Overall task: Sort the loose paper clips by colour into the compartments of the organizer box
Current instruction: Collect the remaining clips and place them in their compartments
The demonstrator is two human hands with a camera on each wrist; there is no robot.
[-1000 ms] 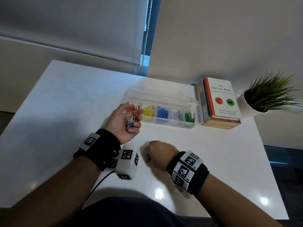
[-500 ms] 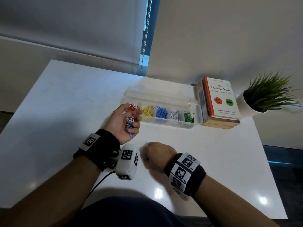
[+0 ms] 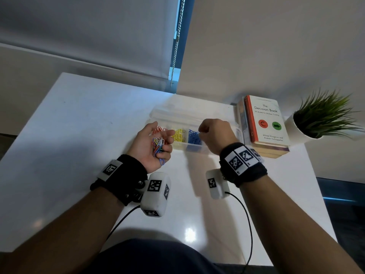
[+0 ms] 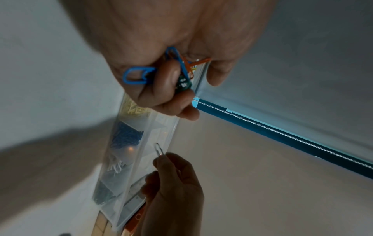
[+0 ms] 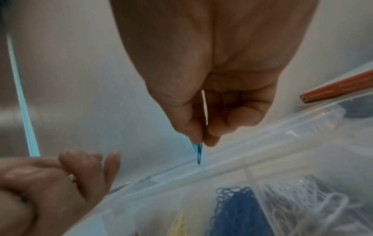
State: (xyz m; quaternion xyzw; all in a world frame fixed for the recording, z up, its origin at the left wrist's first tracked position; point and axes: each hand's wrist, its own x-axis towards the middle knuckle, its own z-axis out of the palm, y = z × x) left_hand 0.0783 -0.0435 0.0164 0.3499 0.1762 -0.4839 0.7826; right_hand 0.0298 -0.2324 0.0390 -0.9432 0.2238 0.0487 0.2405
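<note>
Reading the top book at the table's far right edge: "The Decision Book", authors' line too small for us. Our left hand is palm-up, fingers curled round a mixed bunch of clips, just in front of the organizer box. Our right hand pinches a single clip over the box; the head view hides it. It looks blue from the right wrist, pale from the left wrist. Compartments show red, yellow, blue; the left wrist view adds white and green.
</note>
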